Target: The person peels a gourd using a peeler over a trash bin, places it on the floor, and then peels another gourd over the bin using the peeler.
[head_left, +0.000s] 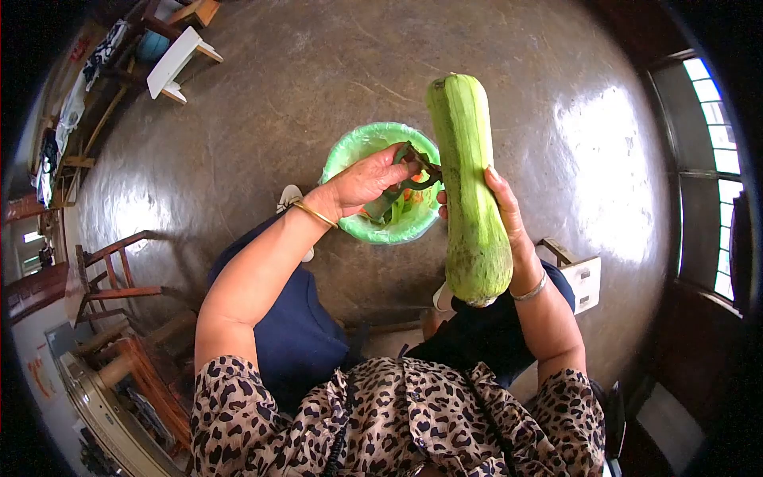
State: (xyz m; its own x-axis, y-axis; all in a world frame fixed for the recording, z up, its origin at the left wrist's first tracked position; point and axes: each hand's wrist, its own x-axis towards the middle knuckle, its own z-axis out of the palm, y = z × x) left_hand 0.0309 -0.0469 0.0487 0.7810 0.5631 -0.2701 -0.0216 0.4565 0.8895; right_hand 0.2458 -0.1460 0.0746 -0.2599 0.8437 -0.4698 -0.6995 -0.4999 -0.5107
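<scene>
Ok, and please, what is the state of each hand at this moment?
Left hand: closed, holding the peeler.
Right hand: closed around the squash, holding it.

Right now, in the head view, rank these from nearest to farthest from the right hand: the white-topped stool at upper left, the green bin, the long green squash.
1. Long green squash: held in the right hand.
2. Green bin: on the floor, left of that hand.
3. White-topped stool: well beyond the bin, upper left of the view.
</scene>
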